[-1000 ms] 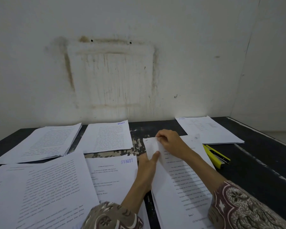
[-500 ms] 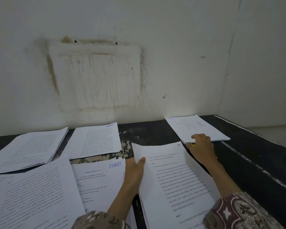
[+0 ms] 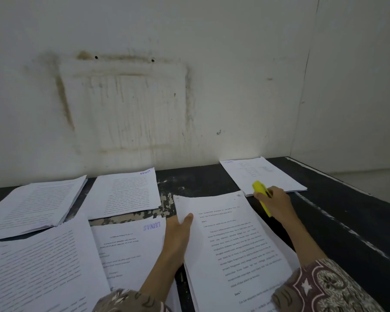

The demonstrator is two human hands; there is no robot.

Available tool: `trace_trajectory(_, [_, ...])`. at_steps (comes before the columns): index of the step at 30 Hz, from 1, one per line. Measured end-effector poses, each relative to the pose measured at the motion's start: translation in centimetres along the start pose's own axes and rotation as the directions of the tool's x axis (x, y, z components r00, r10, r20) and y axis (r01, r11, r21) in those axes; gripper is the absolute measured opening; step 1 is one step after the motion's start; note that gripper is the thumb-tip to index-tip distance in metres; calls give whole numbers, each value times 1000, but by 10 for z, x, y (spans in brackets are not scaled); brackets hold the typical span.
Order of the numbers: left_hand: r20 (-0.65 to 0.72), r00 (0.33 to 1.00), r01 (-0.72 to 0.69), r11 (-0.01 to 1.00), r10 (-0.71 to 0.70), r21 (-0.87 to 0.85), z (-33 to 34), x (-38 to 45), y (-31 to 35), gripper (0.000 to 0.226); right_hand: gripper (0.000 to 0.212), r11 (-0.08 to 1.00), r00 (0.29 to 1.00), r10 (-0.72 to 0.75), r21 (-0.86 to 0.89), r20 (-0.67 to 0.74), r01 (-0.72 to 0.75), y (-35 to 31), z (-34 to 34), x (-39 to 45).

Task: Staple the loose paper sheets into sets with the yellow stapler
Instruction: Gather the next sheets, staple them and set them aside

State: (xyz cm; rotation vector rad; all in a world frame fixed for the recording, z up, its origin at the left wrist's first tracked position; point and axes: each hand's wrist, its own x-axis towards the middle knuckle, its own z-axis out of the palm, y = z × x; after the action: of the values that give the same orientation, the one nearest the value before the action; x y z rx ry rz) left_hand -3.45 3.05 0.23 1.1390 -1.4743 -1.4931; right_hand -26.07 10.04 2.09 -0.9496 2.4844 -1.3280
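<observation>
A stack of printed paper sheets [image 3: 234, 242] lies in front of me on the black table [image 3: 347, 233]. My left hand [image 3: 178, 235] holds its left edge, thumb on top of the upper sheet. The yellow stapler [image 3: 260, 194] is lifted off the table to the right of the stack's top corner, gripped in my right hand [image 3: 274, 204]. Its far end points away from me and part of its body is hidden by my fingers.
More paper sets lie around: one at the back right [image 3: 261, 174], two at the back left [image 3: 126, 192] [image 3: 32, 206], one stamped sheet [image 3: 126, 251] in the middle and a large sheet at the near left [image 3: 36, 273]. A stained white wall [image 3: 144, 97] stands behind the table.
My right hand left the stack's top corner, went right to the stapler on the table and has picked it up. My left hand stayed on the stack's left edge.
</observation>
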Motion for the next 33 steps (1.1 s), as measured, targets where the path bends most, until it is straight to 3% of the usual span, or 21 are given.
trace_trajectory(3, [-4,1000,-11,1000,11,-27,1,-1,0,17,38,908,993,115,407,-11,-101,-18,-2,-4])
trace_trajectory(5, [-6,1000,-16,998,16,-57,0,-2,1,17,48,812,981,194,556,31,-178,-27,1,-3])
trace_trajectory(7, [-5,1000,-25,997,24,-70,-1,-4,2,23,40,744,971,215,626,106,-233,-39,6,-6])
trace_trajectory(12, [-28,998,-62,996,61,-62,2,-8,7,36,23,678,959,122,684,257,-269,-75,27,-14])
trace_trajectory(16, [-34,996,-85,993,82,-86,2,-7,6,44,15,754,973,-32,645,231,-128,-107,50,-27])
trace_trajectory(21, [-4,995,-98,985,99,-142,2,-3,1,33,19,739,981,-159,673,110,44,-134,75,-34])
trace_trajectory(33, [58,984,-163,979,171,-118,3,7,-9,41,20,809,960,-270,559,82,180,-148,102,-42])
